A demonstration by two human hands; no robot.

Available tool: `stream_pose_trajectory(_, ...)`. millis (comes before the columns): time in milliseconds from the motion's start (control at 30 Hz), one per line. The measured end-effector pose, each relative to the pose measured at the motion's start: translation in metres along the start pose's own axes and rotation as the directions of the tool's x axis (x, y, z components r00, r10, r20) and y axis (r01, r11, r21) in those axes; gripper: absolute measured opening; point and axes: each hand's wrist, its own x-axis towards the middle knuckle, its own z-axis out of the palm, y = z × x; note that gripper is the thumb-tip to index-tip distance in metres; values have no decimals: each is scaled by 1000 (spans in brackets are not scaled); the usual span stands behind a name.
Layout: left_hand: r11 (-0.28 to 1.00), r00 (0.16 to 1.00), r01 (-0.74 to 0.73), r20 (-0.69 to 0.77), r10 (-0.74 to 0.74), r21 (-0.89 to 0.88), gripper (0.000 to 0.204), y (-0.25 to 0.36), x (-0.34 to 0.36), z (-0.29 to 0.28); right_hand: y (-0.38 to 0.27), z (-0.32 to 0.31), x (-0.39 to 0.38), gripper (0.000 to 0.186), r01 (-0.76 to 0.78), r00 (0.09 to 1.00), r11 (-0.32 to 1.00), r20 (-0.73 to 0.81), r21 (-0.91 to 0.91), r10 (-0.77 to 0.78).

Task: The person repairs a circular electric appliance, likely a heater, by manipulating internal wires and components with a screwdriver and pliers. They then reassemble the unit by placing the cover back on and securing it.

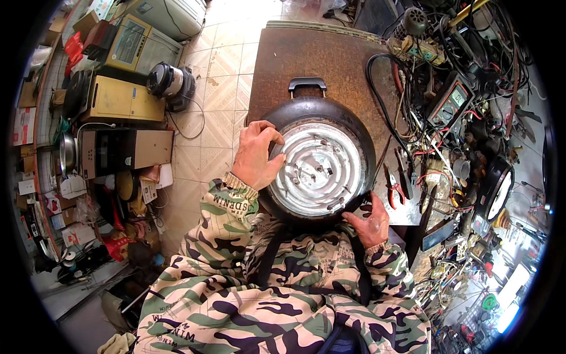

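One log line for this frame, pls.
black pan: silver ridged disc facing up | left hand: at left rim | right hand: at lower-right rim | right of pan: red-handled pliers, multimeter

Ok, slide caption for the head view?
Left grip and right grip on a round black, silver-ringed appliance part over a brown tabletop, red-handled pliers nearby.

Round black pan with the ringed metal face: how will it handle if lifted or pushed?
The round black pan is probably stiff: its rim shows no sag. Its broad metal face suggests some heft, so lifting by the handle at its far edge may let the near side droop. Appearing roughly flat, it should slide sooner than tip.
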Motion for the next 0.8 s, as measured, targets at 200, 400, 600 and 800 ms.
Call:
stream_pose_trajectory(200,1000,999,24,41,-25,14,34,3,4,0,-4,-2,1,84,-1,1000,1000,-3,13,1)
stream_pose_trajectory(400,1000,1000,12,22,-11,-15,33,2,1,-1,-4,-2,0,85,-6,1000,999,-9,47,6)
stream_pose_trajectory(600,991,991,-124,-63,121,-53,28,-8,-11,-5,-4,-2,2,88,3,1000,998,-15,60,-3)
stream_pose_trajectory(800,989,963,-84,-245,111,120,27,14,-27,11,5,2,0,90,8,999,1000,-35,2,-8)
